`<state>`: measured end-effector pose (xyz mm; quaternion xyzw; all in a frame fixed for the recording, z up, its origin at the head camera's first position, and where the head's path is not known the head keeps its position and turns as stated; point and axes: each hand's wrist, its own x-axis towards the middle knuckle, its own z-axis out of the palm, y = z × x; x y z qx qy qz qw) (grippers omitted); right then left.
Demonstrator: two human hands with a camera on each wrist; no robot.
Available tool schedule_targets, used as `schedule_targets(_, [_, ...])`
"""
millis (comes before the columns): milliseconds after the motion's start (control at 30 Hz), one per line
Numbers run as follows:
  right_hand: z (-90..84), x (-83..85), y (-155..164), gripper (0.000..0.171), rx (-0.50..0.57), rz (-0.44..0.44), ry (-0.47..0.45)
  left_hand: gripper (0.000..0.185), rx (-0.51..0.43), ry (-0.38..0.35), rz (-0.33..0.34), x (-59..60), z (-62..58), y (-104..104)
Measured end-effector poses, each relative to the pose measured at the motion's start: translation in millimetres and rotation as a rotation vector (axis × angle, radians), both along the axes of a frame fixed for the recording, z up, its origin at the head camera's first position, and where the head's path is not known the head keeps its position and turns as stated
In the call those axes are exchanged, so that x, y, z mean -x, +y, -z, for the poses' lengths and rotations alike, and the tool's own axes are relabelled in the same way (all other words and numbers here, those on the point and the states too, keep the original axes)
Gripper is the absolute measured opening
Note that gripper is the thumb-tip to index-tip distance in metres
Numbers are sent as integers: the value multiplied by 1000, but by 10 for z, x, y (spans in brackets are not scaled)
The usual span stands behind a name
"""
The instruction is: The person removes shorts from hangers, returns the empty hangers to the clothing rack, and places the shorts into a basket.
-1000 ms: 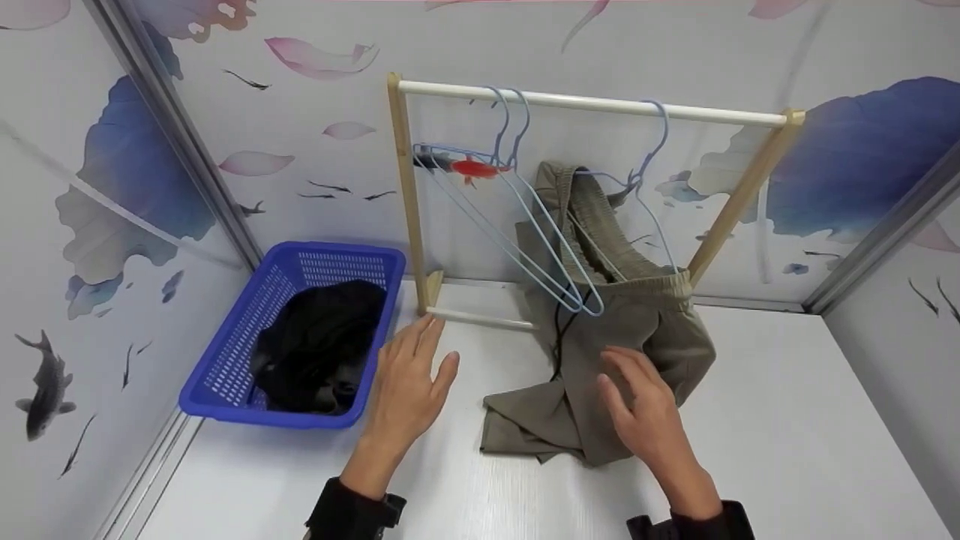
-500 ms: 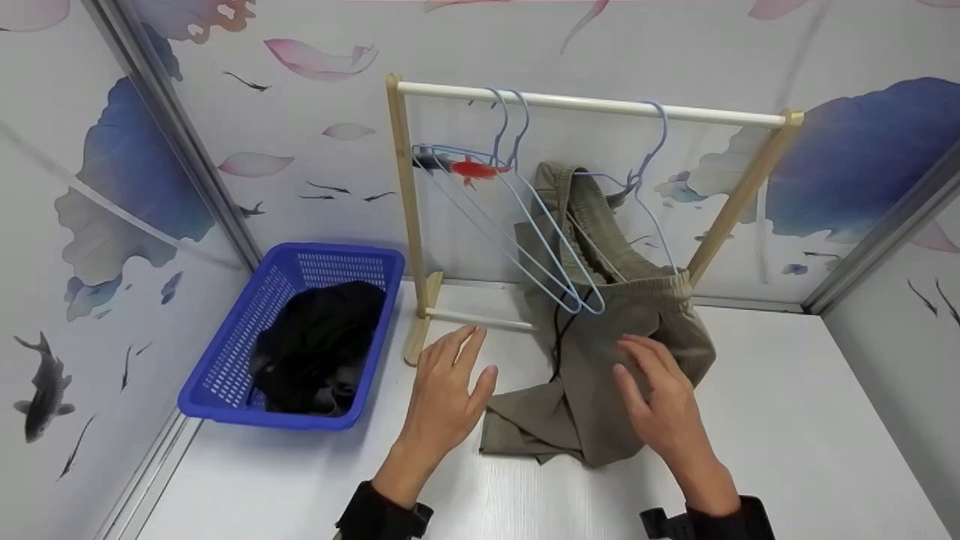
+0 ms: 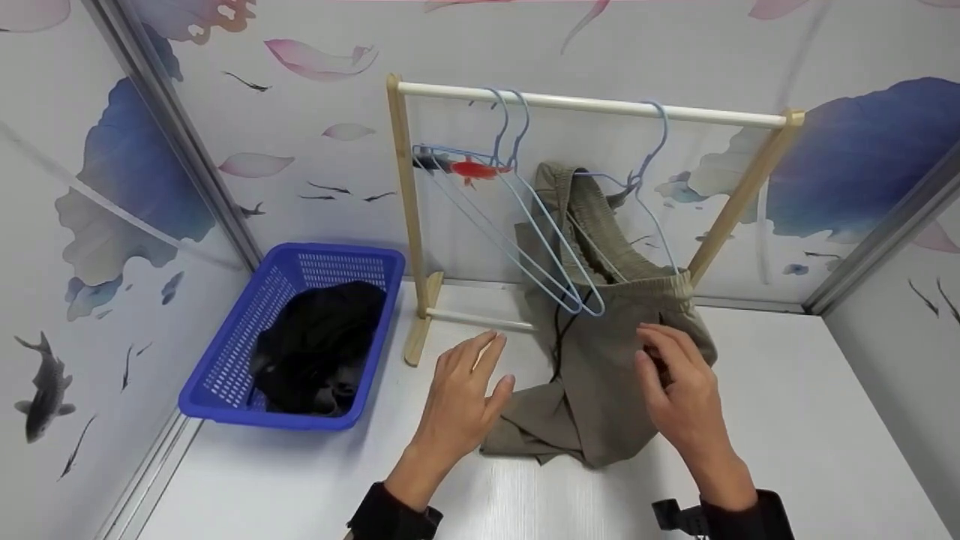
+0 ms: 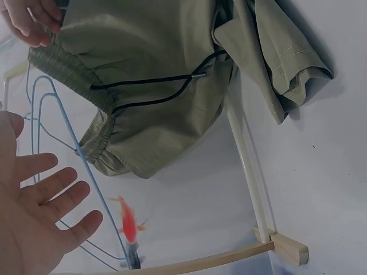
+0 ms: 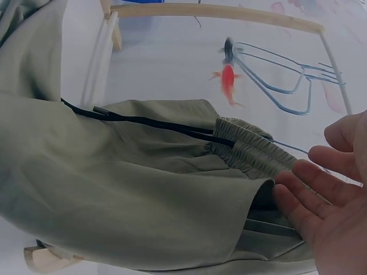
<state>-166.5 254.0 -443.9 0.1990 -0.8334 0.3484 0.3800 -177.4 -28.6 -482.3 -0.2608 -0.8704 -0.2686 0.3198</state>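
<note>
Olive drawstring pants (image 3: pixel 600 390) hang by their elastic waist from a blue wire hanger (image 3: pixel 664 131) on the right part of the rack, lower leg bunched on the table. My right hand (image 3: pixel 686 394) is in front of their right side, fingers loosely bent. In the right wrist view its fingertips (image 5: pixel 285 195) are right at the pocket opening, holding nothing. My left hand (image 3: pixel 461 397) hovers left of the pants, over the folded leg's edge, fingers spread and relaxed. The black drawstring (image 4: pixel 149 82) dangles from the waistband. Two bare blue hangers (image 3: pixel 529 116) hang left of the pants.
A small clothes rack has a white top rail (image 3: pixel 570 100) and wooden side posts (image 3: pixel 409 202). Left of it stands a blue plastic basket (image 3: pixel 270 420) with a crumpled black garment (image 3: pixel 319 337) inside. Printed wall panels (image 3: pixel 300 217) enclose the white table (image 3: pixel 795 420).
My left hand has moved right, away from the basket and rack post, toward the pants. The right hand has shifted right and slightly up across the pants. Pants and hangers look almost unmoved.
</note>
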Motion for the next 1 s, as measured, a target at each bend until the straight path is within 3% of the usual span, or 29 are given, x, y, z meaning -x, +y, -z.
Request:
schedule_targets(533, [-237,72,93,18,113,120,196,47,2,21,-7,20,-25,0])
schedule_targets(733, [-260,111,136,18,136,159,172,47,4,17,-9,12,-40,5])
schedule_targets(1000, [-199,140,163,32,150,205,24,47,8,8,-7,10,-40,12])
